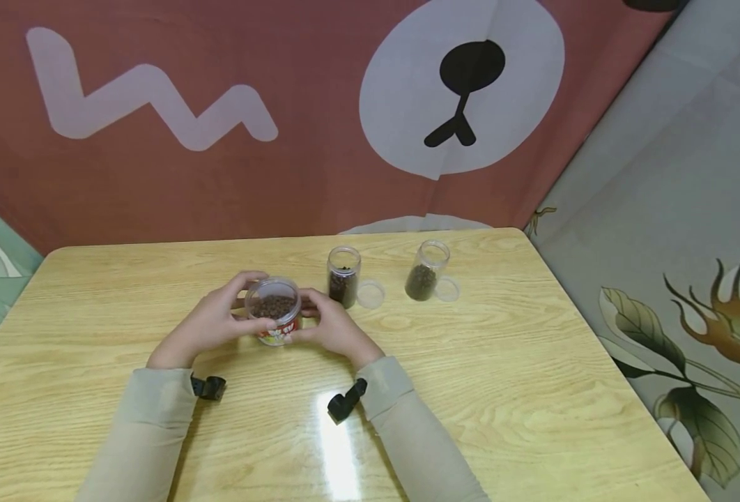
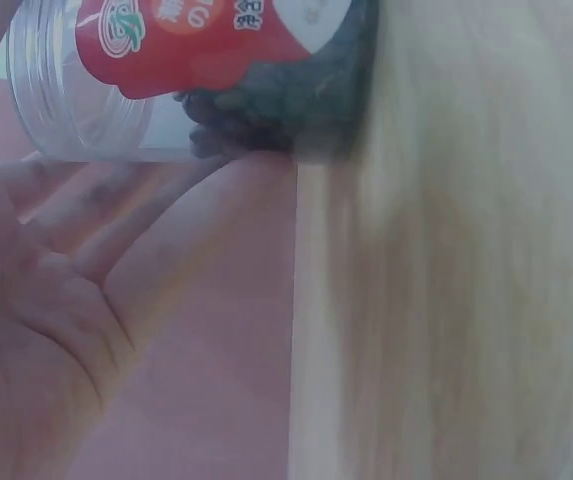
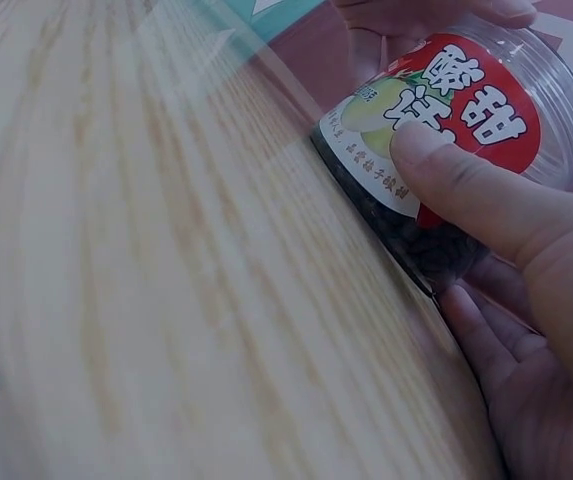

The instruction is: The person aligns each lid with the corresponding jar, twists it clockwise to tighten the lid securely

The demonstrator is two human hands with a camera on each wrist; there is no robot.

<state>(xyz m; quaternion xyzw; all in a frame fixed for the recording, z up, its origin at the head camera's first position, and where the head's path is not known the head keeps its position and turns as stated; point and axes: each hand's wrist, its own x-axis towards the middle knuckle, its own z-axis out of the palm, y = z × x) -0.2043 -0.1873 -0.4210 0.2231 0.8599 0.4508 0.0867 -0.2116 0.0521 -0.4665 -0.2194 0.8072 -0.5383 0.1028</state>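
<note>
Nearest, beige sleeves (image 1: 150, 418) are lying above the pale wood-grain worktop (image 1: 520, 390), black wrist cameras (image 1: 210, 388) jutting inward from the cuffs. Beyond them, the left hand (image 1: 216, 321) and right hand (image 1: 332, 326) are gripping opposite sides of a clear, red-labelled plastic jar (image 1: 276, 336), fingers and thumbs curving around it, the right thumb pressing on its label. This jar is standing upright and lidless left of the worktop's centre, holding small dark brown pieces (image 1: 272, 307). Farther back, two taller clear jars, one (image 1: 343, 280) near the right hand and another (image 1: 421, 275) to its right, are holding dark bits, each having a clear lid (image 1: 371, 294) lying just beside it. Behind everything, a reddish-brown bear-print curtain (image 1: 320, 160) is hanging.
</note>
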